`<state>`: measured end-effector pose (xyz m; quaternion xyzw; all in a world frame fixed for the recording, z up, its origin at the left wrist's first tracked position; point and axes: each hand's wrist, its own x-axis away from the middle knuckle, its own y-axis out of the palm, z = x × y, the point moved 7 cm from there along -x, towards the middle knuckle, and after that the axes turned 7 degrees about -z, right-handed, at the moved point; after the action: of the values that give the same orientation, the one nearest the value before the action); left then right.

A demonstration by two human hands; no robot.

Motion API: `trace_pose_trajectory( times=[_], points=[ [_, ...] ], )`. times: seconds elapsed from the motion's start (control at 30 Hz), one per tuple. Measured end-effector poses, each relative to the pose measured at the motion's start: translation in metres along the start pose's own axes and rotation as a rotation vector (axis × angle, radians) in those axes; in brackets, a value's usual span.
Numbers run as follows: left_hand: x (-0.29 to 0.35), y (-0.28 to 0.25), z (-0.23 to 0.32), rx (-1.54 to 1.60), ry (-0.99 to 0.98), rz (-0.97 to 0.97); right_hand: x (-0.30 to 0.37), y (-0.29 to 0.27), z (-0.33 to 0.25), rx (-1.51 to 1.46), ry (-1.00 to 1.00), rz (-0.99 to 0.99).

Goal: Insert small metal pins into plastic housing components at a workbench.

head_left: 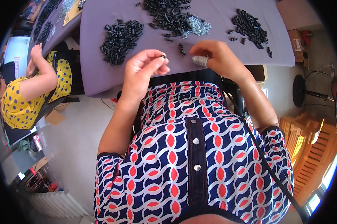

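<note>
- Left hand (143, 71) pinches a small dark piece (163, 56) at the tips of thumb and forefinger
- Right hand (220, 59), apart from it, is curled; I cannot tell if it holds something
- The piece is probably light and stiff, best gripped by its sides

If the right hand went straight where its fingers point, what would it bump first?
Probably the left hand. Loose black plastic pieces look nearer in the picture, but seem to lie lower, though depth is unclear.
</note>
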<state>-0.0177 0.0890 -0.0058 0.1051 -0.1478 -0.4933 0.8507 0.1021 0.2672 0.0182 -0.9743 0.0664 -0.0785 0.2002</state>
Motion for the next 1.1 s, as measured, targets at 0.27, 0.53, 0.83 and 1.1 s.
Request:
trace_pose_trajectory(
  times=[0.27, 0.53, 0.83, 1.1],
  points=[
    [-0.003, -0.02, -0.013, 0.043, 0.013, 0.058, -0.022, -0.016, -0.015, 0.318, -0.135, 0.174],
    [-0.004, -0.017, -0.012, 0.007, -0.001, 0.016, -0.024, 0.022, -0.023, 0.604, -0.186, 0.133],
    [-0.004, 0.001, -0.005, -0.086, -0.001, 0.01, -0.015, 0.017, -0.022, -0.133, -0.088, 0.038],
    [-0.01, 0.027, 0.008, -0.133, 0.007, -0.076, -0.01, 0.022, -0.021, -0.489, -0.091, -0.085]
  ],
)
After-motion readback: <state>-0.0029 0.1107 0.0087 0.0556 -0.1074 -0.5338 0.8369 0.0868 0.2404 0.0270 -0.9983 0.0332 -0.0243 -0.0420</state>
